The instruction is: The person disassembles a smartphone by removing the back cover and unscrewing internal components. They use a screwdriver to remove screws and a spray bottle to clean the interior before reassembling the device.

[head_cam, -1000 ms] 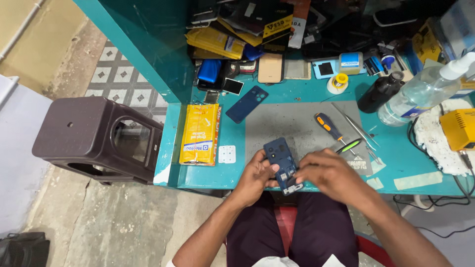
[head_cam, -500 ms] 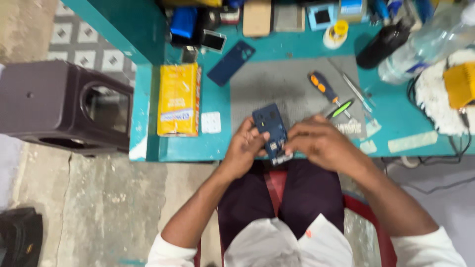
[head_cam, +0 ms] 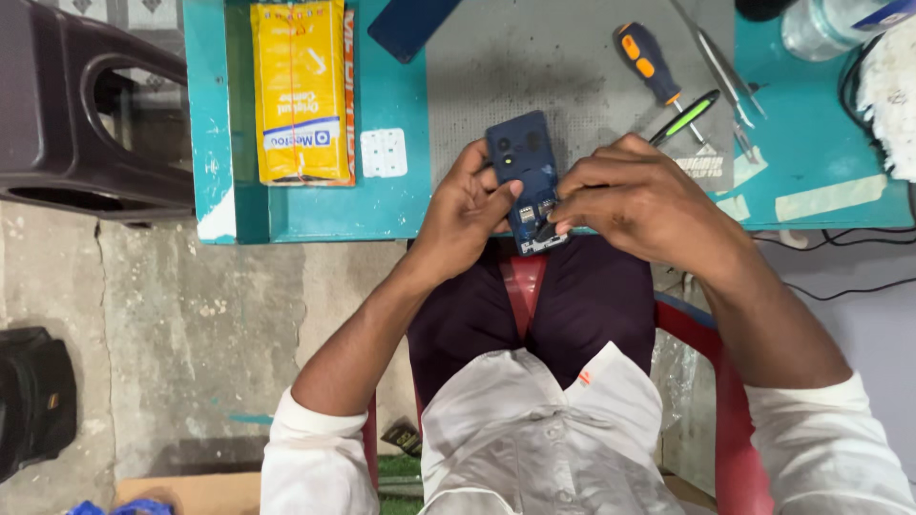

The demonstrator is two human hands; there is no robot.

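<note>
At the table edge, both hands (head_cam: pixel 468 215) (head_cam: pixel 634 205) grip the opened blue phone (head_cam: pixel 525 176), fingers seemingly closed around it.

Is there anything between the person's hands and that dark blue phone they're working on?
Nothing visible. The left hand grips the opened phone along its side, and the right hand presses its fingertips on the lower end. Both touch it directly. The screwdriver and tweezers lie apart on the grey mat.
</note>
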